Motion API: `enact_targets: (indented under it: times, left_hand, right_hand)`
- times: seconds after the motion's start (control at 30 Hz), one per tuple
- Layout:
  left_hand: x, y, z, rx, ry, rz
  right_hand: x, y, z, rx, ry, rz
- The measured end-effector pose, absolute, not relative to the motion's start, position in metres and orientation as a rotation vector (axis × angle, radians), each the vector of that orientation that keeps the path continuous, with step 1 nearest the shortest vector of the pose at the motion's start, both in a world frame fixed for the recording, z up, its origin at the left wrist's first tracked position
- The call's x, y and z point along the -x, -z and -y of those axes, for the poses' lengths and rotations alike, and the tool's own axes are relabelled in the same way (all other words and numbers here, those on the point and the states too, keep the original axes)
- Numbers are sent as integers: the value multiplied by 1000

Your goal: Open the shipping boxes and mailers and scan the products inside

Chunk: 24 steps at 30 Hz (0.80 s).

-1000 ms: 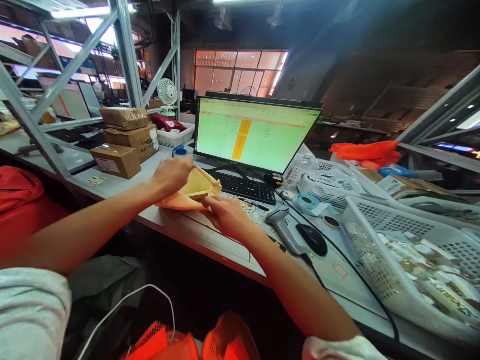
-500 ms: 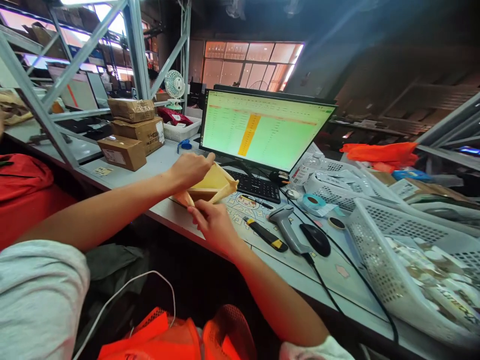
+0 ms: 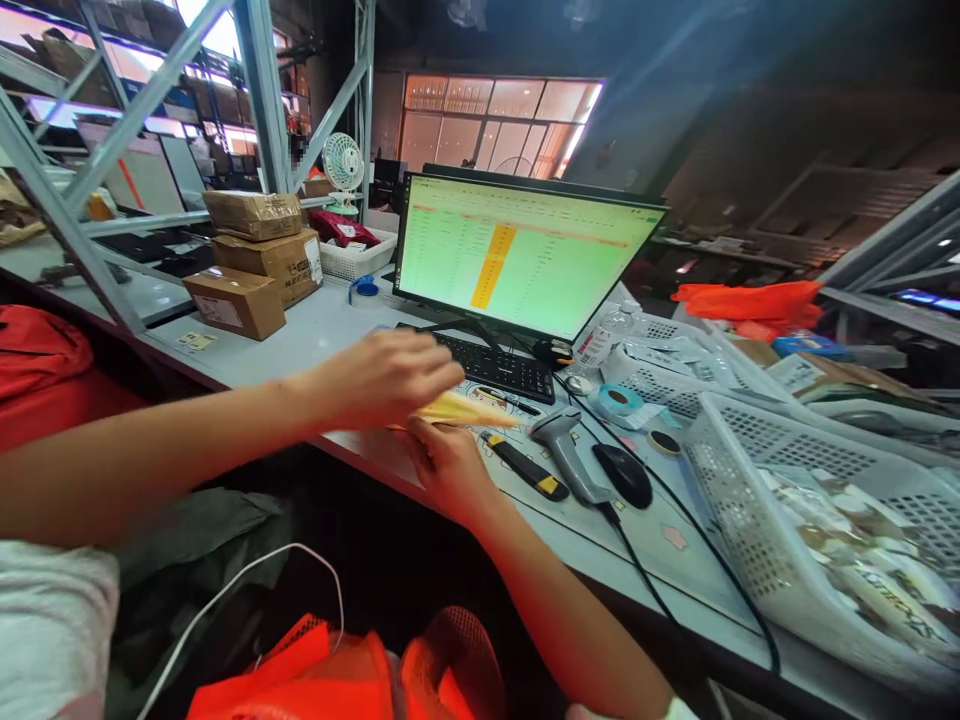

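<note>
A yellow padded envelope (image 3: 465, 410) lies nearly flat on the grey table (image 3: 300, 340), just in front of the keyboard (image 3: 495, 366). My left hand (image 3: 386, 378) rests palm down on top of it, fingers stretched out and blurred. My right hand (image 3: 442, 465) grips the envelope's near edge from below. Most of the envelope is hidden under my left hand.
A monitor (image 3: 517, 255) shows a green spreadsheet. A utility knife (image 3: 525, 468), barcode scanner (image 3: 566, 450) and mouse (image 3: 622, 475) lie to the right. White baskets (image 3: 757, 500) fill the right side. Cardboard boxes (image 3: 259, 250) stack at the left by a metal rack (image 3: 259, 100).
The envelope was held up and open between both hands; now it is pressed down flat, with my left hand swept over its top toward the right.
</note>
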State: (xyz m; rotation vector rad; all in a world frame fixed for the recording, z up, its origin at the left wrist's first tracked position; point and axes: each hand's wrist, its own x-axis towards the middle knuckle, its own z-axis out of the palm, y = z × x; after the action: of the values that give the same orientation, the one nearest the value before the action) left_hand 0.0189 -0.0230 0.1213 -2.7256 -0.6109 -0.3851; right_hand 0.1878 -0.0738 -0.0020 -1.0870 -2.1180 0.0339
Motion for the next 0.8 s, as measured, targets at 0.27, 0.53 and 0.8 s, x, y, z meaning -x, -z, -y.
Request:
enact_targets:
  times: [0.27,0.53,0.8]
  left_hand:
    - [-15,-101,25,2846,-93,1028]
    - [-14,-106,6,2799,-209,1124]
    - [58,-105,22,3090,657,1251]
  right_hand:
    - [-189,5,81,971,-51,2190]
    - [-180,-10,98,865,-140,2161]
    - [-273,13,113,1216,-130,1167]
